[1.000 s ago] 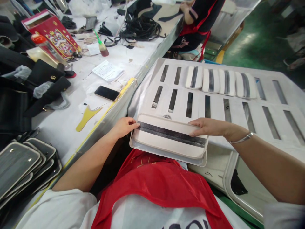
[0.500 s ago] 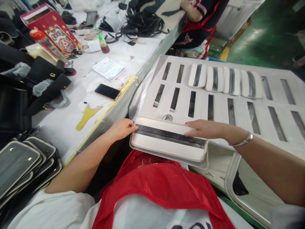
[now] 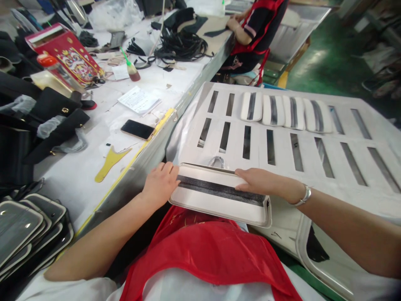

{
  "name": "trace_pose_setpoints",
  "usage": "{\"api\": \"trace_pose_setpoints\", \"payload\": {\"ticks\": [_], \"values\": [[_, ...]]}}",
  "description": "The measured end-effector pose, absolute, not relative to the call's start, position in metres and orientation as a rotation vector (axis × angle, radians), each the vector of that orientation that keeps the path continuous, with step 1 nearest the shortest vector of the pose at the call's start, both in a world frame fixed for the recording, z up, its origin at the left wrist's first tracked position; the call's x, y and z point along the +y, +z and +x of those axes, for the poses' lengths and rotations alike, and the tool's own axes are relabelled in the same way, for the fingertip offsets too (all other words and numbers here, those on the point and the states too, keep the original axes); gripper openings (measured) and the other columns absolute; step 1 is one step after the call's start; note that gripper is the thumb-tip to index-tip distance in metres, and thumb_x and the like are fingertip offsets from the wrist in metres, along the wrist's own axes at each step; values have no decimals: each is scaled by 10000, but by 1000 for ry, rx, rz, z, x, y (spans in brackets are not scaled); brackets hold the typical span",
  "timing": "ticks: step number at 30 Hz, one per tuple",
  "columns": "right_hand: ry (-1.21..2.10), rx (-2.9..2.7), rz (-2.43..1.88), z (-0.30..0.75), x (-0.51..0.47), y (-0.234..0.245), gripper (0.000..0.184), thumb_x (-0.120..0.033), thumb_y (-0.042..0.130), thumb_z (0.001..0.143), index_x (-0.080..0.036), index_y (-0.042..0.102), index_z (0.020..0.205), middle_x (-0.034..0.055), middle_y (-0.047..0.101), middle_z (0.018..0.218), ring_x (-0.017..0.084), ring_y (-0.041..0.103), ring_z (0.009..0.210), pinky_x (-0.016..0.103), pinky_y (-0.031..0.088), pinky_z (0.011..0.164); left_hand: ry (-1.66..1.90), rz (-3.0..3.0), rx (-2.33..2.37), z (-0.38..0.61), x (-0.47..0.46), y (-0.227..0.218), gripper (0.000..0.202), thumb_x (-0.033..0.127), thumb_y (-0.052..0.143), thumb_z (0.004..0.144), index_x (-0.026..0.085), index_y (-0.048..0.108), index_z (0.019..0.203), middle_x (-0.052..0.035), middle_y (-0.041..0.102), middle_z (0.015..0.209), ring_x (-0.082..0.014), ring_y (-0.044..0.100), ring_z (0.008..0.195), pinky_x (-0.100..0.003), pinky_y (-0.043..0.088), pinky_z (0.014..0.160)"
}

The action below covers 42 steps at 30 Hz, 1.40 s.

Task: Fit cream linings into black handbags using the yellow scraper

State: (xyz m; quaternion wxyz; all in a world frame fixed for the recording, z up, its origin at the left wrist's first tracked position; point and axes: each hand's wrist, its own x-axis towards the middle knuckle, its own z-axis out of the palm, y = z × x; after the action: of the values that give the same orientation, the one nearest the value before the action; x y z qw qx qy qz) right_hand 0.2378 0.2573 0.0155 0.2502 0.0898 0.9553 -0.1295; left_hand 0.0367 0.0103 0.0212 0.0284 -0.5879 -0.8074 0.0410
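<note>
One pale panel (image 3: 216,202), dark-striped, sits at this person's twelve o'clock, near the red apron (image 3: 200,255); the slotted board (image 3: 258,146) spreads beyond, toward one o'clock. The left hand (image 3: 161,182) is closed on the panel's ten o'clock corner. The right hand (image 3: 258,182), at its one o'clock, has a thumb on the stripe and fingers by the far rim; pinching or merely pressing, I can't tell. I'd guess it's light, fairly stiff, smooth enough to slip and easily marked: best held by both short ends.
</note>
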Motion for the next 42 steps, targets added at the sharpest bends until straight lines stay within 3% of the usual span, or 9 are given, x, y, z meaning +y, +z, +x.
{"api": "trace_pose_setpoints", "payload": {"ticks": [3,7,13,21,24,27,30,33,42], "values": [[-306,2582,263,234,253,20,437,-386,527,867,-103,540,1199,187,687,990,303,667,900,349,480,717,-114,-2134,-2268,49,9,5,350,123,429,868,149,596,1174,-136,594,1240,-262,522,1164,-403,435,960],[-371,2571,268,234,257,20,462,-395,517,869,-102,531,1225,196,675,1056,299,664,931,353,493,741,-154,-2289,-2228,61,6,-17,404,181,425,886,150,568,1262,-121,530,1366,-264,441,1288,-434,350,1083],[-414,2540,256,234,264,18,515,-435,477,863,-103,512,1255,199,640,1159,314,646,991,384,499,794,-115,-2285,-2288,66,4,-24,428,260,405,920,115,514,1308,-145,454,1435,-297,362,1358,-473,284,1126],[-27,2946,111,220,199,27,460,-193,465,827,-112,502,1278,206,581,1248,326,582,1071,449,474,867,-354,-2389,-2355,51,8,-21,426,231,536,848,138,536,1264,-140,477,1416,-294,407,1330,-479,331,1111],[-140,3111,-146,203,170,14,514,-311,456,882,-103,452,1352,183,496,1370,305,491,1217,438,395,1017,-655,-2447,-2406,41,7,-16,445,218,543,839,134,526,1276,-146,499,1394,-277,423,1318,-466,333,1116],[-297,3161,-276,183,156,-8,763,-542,502,841,-74,362,1427,180,381,1467,320,382,1322,449,315,1095,-1224,-2285,-2630,21,3,-9,296,225,509,858,167,625,1125,-110,618,1252,-224,554,1180,-410,423,1053],[-354,3157,-227,171,153,-29,845,-624,483,826,-61,344,1441,178,329,1497,330,301,1374,476,244,1128,-2034,-1475,-2764,-3,-6,-10,219,298,506,870,163,653,960,-80,694,1017,-206,647,976,-371,554,844],[-357,3147,-168,167,154,-37,831,-621,482,833,-46,373,1424,174,331,1497,321,282,1385,467,197,1147,-2393,-834,-2672,-17,-16,-20,218,345,597,811,156,636,914,-54,682,942,-200,651,917,-310,572,714],[-371,3155,-161,166,157,-39,845,-638,476,834,-55,357,1434,162,312,1508,298,264,1398,445,184,1156,-1600,-1275,-3179,13,-22,-32,390,363,617,784,146,655,1106,-73,705,1073,-213,653,943,-307,505,859]]}}
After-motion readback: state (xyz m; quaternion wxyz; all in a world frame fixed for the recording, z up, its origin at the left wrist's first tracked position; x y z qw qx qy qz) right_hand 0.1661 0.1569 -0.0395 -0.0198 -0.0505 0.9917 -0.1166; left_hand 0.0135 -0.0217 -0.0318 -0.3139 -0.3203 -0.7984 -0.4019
